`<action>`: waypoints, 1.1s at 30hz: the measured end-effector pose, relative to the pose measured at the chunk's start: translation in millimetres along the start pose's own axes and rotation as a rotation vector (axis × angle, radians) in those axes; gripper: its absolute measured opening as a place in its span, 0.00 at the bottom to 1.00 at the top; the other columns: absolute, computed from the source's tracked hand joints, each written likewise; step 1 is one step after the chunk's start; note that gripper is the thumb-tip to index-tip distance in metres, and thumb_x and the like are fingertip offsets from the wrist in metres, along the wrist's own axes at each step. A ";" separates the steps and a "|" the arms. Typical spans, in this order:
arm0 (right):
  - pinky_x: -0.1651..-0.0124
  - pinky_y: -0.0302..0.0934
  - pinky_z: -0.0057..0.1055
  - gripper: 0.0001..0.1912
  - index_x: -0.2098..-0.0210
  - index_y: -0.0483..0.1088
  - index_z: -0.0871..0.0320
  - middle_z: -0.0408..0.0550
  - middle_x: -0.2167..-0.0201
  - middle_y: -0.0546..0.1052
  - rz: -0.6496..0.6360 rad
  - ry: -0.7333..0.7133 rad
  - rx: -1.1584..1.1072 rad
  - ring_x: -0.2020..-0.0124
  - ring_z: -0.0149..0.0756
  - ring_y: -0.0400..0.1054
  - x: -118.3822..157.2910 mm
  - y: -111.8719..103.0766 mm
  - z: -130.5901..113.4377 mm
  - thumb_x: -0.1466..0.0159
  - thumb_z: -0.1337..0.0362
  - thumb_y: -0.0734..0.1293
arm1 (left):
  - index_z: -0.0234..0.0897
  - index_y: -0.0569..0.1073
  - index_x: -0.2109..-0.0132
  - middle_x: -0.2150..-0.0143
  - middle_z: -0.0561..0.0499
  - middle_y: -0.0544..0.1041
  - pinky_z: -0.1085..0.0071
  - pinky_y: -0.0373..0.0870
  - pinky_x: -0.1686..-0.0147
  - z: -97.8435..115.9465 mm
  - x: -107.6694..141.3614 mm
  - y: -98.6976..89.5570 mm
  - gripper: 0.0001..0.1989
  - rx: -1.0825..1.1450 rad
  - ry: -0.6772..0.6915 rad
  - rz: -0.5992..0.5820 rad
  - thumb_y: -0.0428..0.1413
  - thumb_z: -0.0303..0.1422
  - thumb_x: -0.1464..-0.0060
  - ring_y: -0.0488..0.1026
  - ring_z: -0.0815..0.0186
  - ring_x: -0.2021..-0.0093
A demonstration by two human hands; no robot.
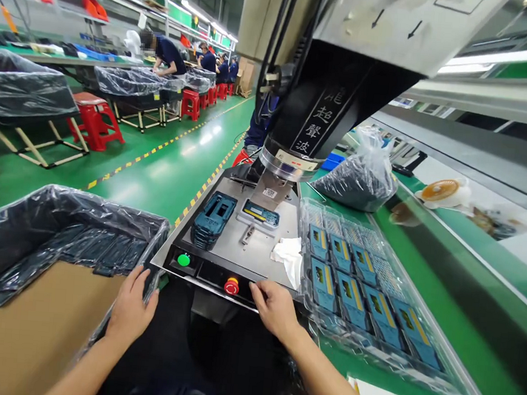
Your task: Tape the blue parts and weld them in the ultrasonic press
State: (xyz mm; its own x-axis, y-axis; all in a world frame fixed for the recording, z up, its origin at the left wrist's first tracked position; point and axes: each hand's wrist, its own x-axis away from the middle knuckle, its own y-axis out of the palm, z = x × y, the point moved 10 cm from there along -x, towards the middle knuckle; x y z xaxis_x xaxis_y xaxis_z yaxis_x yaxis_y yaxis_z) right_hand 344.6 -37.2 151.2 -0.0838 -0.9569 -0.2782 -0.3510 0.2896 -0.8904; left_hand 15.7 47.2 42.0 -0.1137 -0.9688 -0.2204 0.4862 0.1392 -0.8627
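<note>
My left hand [130,310] is at the near right rim of a black plastic-lined bin [163,229], fingers spread and holding nothing. On the right of the machine's front panel rests my right hand [276,311], fingers loosely apart, beside a red stop button [231,286]. A green button [184,260] sits at the panel's left. Under the welding horn [271,189] of the ultrasonic machine, a dark teal plastic part [262,214] with a yellow strip lies in a fixture. Left of it is a stack of teal plastic frames [215,215]. A crumpled white cloth [288,257] lies on the metal bed.
A clear blister tray [408,355] on the right holds several teal parts with yellow strips. Behind it stands a filled plastic bag [368,175]. Cardboard [48,326] and dark parts lie in the bin. Co-workers [167,56] and red stools [94,120] are across the aisle.
</note>
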 end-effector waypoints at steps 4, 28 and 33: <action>0.74 0.47 0.29 0.23 0.79 0.67 0.55 0.43 0.82 0.71 0.075 0.140 0.109 0.80 0.31 0.64 37.8 3.7 30.1 0.31 0.54 0.57 | 0.33 0.60 0.38 0.32 0.41 0.54 0.62 0.51 0.34 53.4 -2.5 5.6 0.27 0.062 0.159 -0.036 0.45 0.39 0.42 0.52 0.56 0.32; 0.72 0.51 0.27 0.20 0.80 0.66 0.57 0.42 0.83 0.65 0.199 -0.064 -0.034 0.79 0.29 0.59 57.6 17.0 24.8 0.32 0.60 0.59 | 0.22 0.59 0.39 0.37 0.29 0.59 0.57 0.56 0.38 -31.3 -45.3 14.8 0.33 -0.245 -0.205 -0.098 0.50 0.41 0.45 0.55 0.47 0.35; 0.72 0.52 0.27 0.21 0.80 0.65 0.57 0.42 0.83 0.65 0.197 -0.067 -0.074 0.80 0.29 0.60 49.8 2.1 18.9 0.32 0.58 0.59 | 0.29 0.65 0.45 0.48 0.32 0.72 0.54 0.68 0.51 -89.9 -28.9 48.7 0.27 -0.216 -0.431 -0.423 0.48 0.43 0.45 0.70 0.44 0.47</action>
State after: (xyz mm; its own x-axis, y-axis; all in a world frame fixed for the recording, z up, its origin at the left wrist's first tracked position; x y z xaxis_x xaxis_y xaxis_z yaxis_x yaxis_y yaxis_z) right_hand 357.3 -83.8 128.7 -0.0965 -0.8775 -0.4697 -0.4017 0.4661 -0.7883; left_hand -35.2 100.4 -34.5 0.1227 -0.9385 0.3226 0.2851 -0.2780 -0.9173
